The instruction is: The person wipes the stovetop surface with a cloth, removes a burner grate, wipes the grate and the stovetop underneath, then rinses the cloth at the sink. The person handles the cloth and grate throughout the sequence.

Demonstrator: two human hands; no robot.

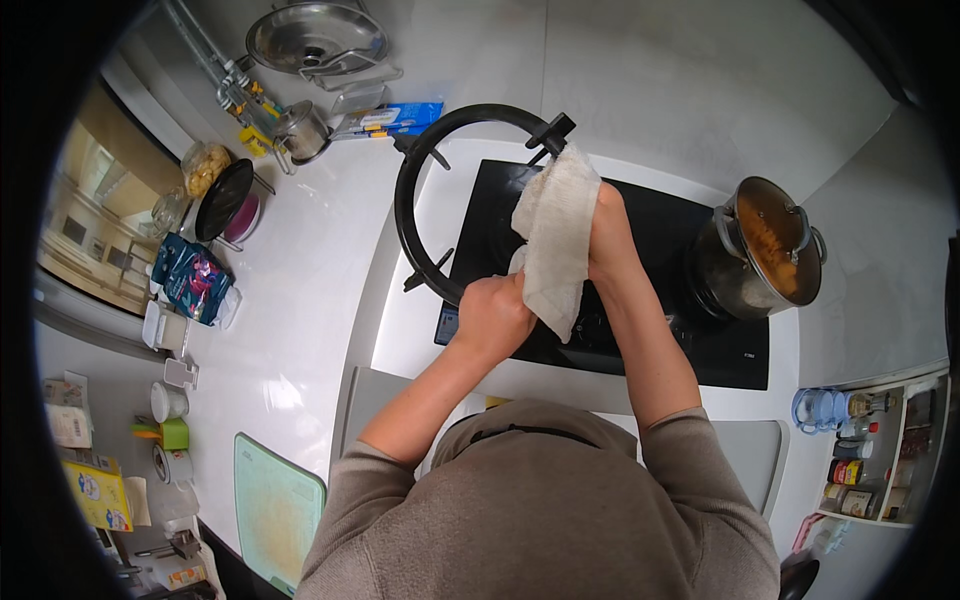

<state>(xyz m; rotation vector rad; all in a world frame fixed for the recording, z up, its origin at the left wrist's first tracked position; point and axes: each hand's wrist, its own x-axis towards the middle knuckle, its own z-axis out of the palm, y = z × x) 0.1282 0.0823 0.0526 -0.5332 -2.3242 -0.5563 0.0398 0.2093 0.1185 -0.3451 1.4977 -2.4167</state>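
A black ring-shaped pan support (409,196) with short prongs is held up over the left part of the black glass gas hob (487,225). My left hand (495,311) grips the ring's near side, its fingers curled and partly hidden. In my right hand (609,225) is a white cloth (559,240), draped over the ring's right side and hanging down towards my left hand. The fingers of my right hand are mostly hidden behind the cloth. The hob's left burner is largely covered by the cloth and hands.
A lidded steel pot (739,281) with orange-brown food inside stands on the hob's right side. A green cutting board (277,510) lies on the white counter (300,277) at left. Jars, a black pan (225,199) and a small steel pot (301,131) line the back. Bottles fill a side shelf (862,450).
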